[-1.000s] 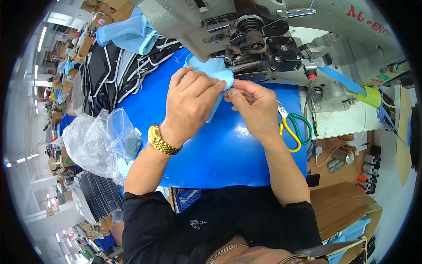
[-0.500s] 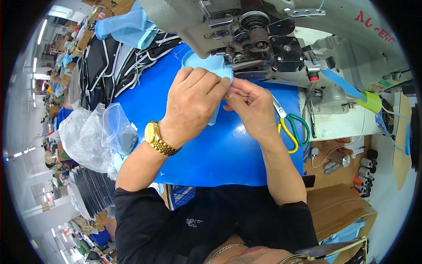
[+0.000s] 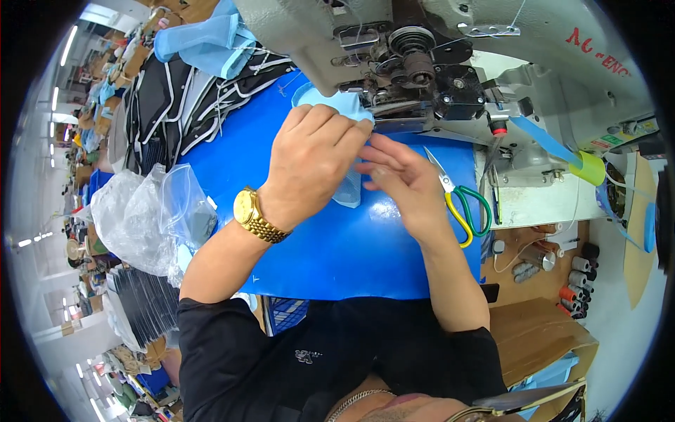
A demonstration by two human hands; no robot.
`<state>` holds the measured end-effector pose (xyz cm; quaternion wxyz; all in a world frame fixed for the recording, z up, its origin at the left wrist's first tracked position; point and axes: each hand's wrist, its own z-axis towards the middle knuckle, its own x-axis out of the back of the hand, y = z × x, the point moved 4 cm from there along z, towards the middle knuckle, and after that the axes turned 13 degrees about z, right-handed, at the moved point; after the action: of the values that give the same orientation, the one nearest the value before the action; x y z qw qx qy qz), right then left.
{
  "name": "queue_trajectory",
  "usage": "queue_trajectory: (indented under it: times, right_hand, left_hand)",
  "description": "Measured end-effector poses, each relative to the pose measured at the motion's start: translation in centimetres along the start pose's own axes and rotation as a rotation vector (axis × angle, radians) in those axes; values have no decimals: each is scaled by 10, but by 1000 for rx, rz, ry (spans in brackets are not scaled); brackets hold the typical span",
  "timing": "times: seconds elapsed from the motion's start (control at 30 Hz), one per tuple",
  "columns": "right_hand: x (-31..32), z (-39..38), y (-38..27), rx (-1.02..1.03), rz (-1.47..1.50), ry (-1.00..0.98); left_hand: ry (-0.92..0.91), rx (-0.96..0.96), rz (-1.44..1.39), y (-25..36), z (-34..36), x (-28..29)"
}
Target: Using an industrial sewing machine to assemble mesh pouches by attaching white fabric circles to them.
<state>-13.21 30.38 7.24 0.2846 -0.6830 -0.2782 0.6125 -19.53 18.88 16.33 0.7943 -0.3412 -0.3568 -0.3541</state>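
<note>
Both hands met in front of a grey sewing machine (image 3: 295, 32), over the blue surface (image 3: 337, 264). Curled, knuckles up, the left hand (image 3: 309, 158) was closed on the light-blue fabric (image 3: 330, 100); its thumb was hidden, so the exact grip could not be told. Beside it, the right hand (image 3: 408, 179) was loosely open, its fingers stretched toward the left hand's fingertips and its thumb a little apart from them, with nothing visible between.

That fabric lay at the machine's working end, its upper part showing beyond the left knuckles and a lower part hanging out between the two hands. A gold watch (image 3: 247, 207) circled the left wrist.

Just right of the right hand lay scissors (image 3: 468, 211) with one yellow and one green handle, blades pointing away from the person. Toward the far left stood a heap of dark pieces with white edging (image 3: 165, 105), with light-blue mesh (image 3: 211, 46) draped on top, and nearer, crumpled clear plastic bags (image 3: 133, 218). On the right, a blue strip (image 3: 545, 138) ran from the machine into a yellow-green ring (image 3: 590, 169). Thread spools (image 3: 580, 278) stood lower down, beyond a cardboard box (image 3: 534, 327).
</note>
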Motion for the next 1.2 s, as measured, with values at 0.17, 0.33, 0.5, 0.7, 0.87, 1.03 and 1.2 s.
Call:
queue_trajectory:
  times: [0.17, 0.33, 0.5, 0.7, 0.87, 1.03, 1.2]
  right_hand:
    - [33, -25, -53, 328, -213, 246]
    - [39, -18, -102, 584, -350, 363]
    - [47, -9, -101, 593, -349, 321]
    - [23, -12, -47, 318, -228, 148]
    - [-10, 1, 9, 86, 12, 4]
    - [-15, 9, 9, 120, 49, -54]
    - [-13, 16, 4, 87, 29, -60]
  left_hand:
    - [-56, 49, -13, -14, 6, 12]
    - [5, -57, -30, -22, -2, -2]
    - [19, -33, -93, -22, -4, -4]
    - [26, -42, -117, -23, -3, -2]
    - [46, -47, -109, -18, 1, 1]
    - [55, -70, -91, -14, 3, 0]
    - [-13, -5, 17, -6, 5, -3]
